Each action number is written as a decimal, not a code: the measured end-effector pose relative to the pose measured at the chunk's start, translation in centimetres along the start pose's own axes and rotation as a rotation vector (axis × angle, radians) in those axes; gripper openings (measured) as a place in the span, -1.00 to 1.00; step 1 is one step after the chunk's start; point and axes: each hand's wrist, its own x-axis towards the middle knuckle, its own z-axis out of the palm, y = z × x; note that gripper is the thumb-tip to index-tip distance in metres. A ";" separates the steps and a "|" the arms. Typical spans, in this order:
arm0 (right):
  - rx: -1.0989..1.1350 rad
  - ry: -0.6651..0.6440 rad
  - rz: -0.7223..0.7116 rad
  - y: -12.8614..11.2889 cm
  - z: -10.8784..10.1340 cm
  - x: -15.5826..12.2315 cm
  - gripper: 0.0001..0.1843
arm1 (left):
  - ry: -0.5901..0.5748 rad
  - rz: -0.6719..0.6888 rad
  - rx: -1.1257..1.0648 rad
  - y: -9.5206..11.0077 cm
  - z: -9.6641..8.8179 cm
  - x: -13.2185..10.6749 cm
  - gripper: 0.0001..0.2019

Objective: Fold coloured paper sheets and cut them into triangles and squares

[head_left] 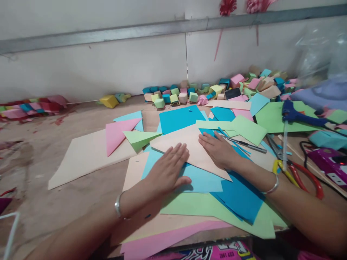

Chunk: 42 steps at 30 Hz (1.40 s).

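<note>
My left hand (169, 168) lies flat with its fingers together on the lower left edge of a folded peach sheet of paper (187, 144). On the same sheet's right side rests my right hand (218, 148), its fingers stretched out. Beneath the sheet are a light blue sheet (206, 178) and dark blue paper (244, 196). A pink paper triangle (119, 133) and a green folded piece (141, 139) lie to the left. Close to my right hand are a slim metal pen-like tool (248, 144) and narrow blue strips.
Scissors with red and yellow handles (309, 180) and a blue glue gun (303, 117) lie at the right, near a purple power strip (329, 164). Small paper boxes (173, 96) line the wall. A large cream sheet (86, 157) covers the left.
</note>
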 end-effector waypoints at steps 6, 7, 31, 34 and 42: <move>0.024 -0.011 -0.003 0.0 -0.3 0.1 -0.41 | -0.061 0.051 -0.113 2.6 1.0 0.7 -0.13; 0.029 -0.016 -0.002 0.0 -0.3 0.1 -0.41 | -0.063 0.053 -0.131 2.6 1.0 0.6 -0.17; 0.120 -0.031 0.022 0.2 -0.3 0.3 -0.37 | 0.024 0.123 -0.200 8.6 1.9 3.1 -0.18; 0.102 -0.027 0.018 0.1 -0.3 0.3 -0.36 | 0.026 0.106 -0.192 8.5 1.7 2.6 -0.25; 0.068 -0.055 0.016 -0.1 -0.8 0.3 -0.36 | -0.024 0.000 0.019 4.6 0.1 1.1 -0.32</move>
